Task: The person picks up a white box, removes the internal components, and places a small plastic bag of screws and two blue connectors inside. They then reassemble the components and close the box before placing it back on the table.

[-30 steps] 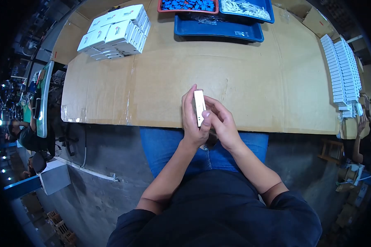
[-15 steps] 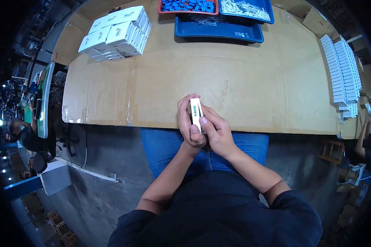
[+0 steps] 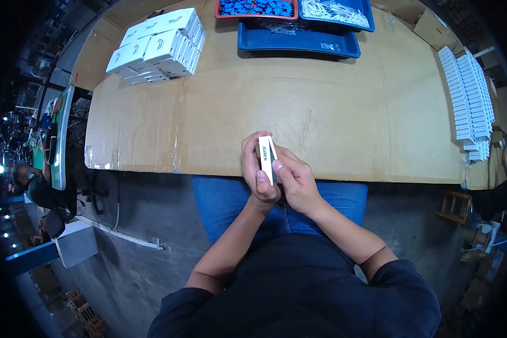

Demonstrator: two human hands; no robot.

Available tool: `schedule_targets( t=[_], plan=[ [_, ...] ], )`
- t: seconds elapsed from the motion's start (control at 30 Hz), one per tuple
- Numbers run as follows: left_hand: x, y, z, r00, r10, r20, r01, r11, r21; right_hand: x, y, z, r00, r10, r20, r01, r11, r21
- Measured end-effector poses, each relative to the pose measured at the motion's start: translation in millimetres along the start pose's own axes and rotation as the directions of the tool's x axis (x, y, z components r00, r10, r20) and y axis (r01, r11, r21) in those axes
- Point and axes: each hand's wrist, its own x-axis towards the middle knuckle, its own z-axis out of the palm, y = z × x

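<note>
A small white box (image 3: 266, 153) with dark lettering on its narrow side is held upright between my two hands, just over the front edge of the cardboard-covered table (image 3: 225, 112). My left hand (image 3: 257, 172) wraps round its left side, the thumb lying on the lower part. On the right side, my right hand (image 3: 298, 180) grips it with the thumb near a dark gap where a side or flap stands slightly apart. The fingers behind the box are partly hidden.
White boxes (image 3: 160, 48) are stacked at the back left. A red tray (image 3: 253, 17) of blue parts, a blue tray (image 3: 343, 23) of white pieces and another blue tray (image 3: 298, 44) lie at the back. Rows of white boxes (image 3: 467, 101) stand right. A person (image 3: 39, 186) is far left.
The gap along the right side of the box has widened, and the box has turned slightly in my hands. At the far right, the other person's arm has moved out of sight.
</note>
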Motion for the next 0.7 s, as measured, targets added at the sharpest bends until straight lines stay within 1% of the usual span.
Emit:
schedule_targets(
  t=[0.1, 0.13, 0.2, 0.27, 0.3, 0.37, 0.4, 0.47, 0.5, 0.53, 0.57, 0.6, 0.63, 0.67, 0.7],
  plan=[
    [-0.4, 2.5, -0.1, 1.0, -0.021, 0.005, 0.022, 1.0, -0.019, 0.3, 0.0, -1.5, 1.0, 0.002, 0.01, -0.002, 1.0, -0.019],
    [-0.3, 3.7, 0.0, 0.999, -0.038, 0.005, 0.039, 0.998, -0.04, 0.8, 1.5, -2.1, 1.0, 0.006, 0.014, -0.006, 1.0, -0.005],
    [-0.5, -0.2, 0.1, 1.0, -0.027, 0.009, 0.027, 0.999, -0.037, 1.9, 3.4, -2.3, 1.0, 0.008, 0.017, -0.008, 1.0, 0.011],
    [0.7, -3.7, -0.1, 1.0, -0.015, 0.014, 0.015, 0.999, -0.034, 3.6, 4.5, -1.9, 0.999, 0.044, -0.021, -0.042, 0.997, 0.066],
    [2.5, -3.5, -0.2, 0.999, -0.012, 0.05, 0.012, 1.0, -0.001, 5.4, 8.0, -4.2, 0.999, 0.043, -0.021, -0.041, 0.997, 0.067],
    [7.0, -3.1, -0.9, 0.993, -0.01, 0.116, 0.002, 0.998, 0.066, 10.5, 16.8, -14.4, 0.994, 0.103, -0.046, -0.099, 0.991, 0.092],
    [8.9, -3.1, -1.0, 0.989, -0.012, 0.149, -0.003, 0.995, 0.098, 12.1, 13.0, -19.1, 0.994, 0.104, -0.044, -0.099, 0.991, 0.092],
    [11.8, -4.3, -0.6, 0.975, -0.022, 0.219, -0.013, 0.987, 0.159, 13.1, 0.7, -29.9, 0.946, 0.324, 0.004, -0.312, 0.907, 0.283],
    [12.2, -13.0, -5.2, 0.961, -0.04, 0.272, -0.003, 0.988, 0.156, 15.1, -6.5, -33.7, 0.945, 0.326, 0.016, -0.318, 0.91, 0.266],
    [7.8, -19.6, -5.3, 0.96, -0.041, 0.275, -0.003, 0.988, 0.156, 15.0, -3.0, -35.5, 0.945, 0.326, 0.013, -0.318, 0.91, 0.267],
    [2.4, -25.6, -5.2, 0.958, -0.125, 0.259, 0.13, 0.992, -0.002, 14.6, 3.4, -36.6, 0.976, 0.218, 0.0, -0.216, 0.968, 0.126],
    [2.3, -21.5, -4.1, 0.944, -0.21, 0.255, 0.256, 0.953, -0.161, 15.3, 5.1, -37.6, 0.994, 0.107, 0.003, -0.107, 0.994, -0.019],
    [2.2, -16.3, -7.4, 0.913, -0.277, 0.299, 0.347, 0.913, -0.213, 14.7, 3.2, -43.6, 0.999, 0.032, 0.006, -0.03, 0.974, -0.225],
    [2.8, -12.4, -5.4, 0.913, -0.276, 0.299, 0.346, 0.914, -0.212, 15.4, 1.1, -45.7, 1.0, 0.031, 0.006, -0.029, 0.974, -0.224],
    [11.4, 7.0, 1.7, 0.886, -0.373, 0.276, 0.444, 0.855, -0.269, 16.4, -0.5, -47.1, 0.991, -0.133, 0.03, 0.135, 0.933, -0.335]
  ],
)
